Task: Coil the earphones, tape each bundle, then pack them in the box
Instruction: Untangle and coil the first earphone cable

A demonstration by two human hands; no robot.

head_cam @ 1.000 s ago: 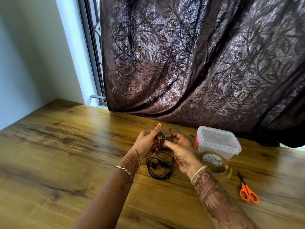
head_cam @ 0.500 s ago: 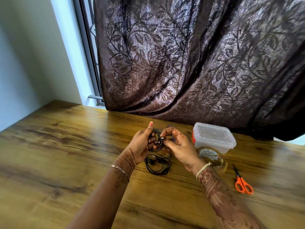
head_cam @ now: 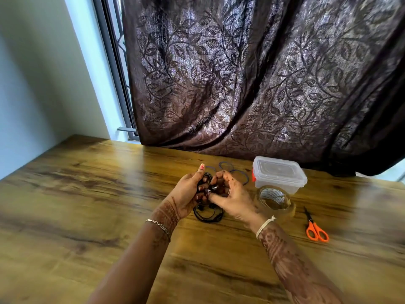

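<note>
Hands drawn closer together since a second ago. Head view: left hand (head_cam: 186, 191) and right hand (head_cam: 232, 196) both curled round black earphones (head_cam: 212, 189), loose loops trailing onto wooden table (head_cam: 87, 194) below. Lidded plastic box (head_cam: 279, 174), tape roll (head_cam: 275, 200) and orange scissors (head_cam: 315, 229) lie to the right.

Print inside the tape roll (head_cam: 270, 195) is too blurred to read.
</note>
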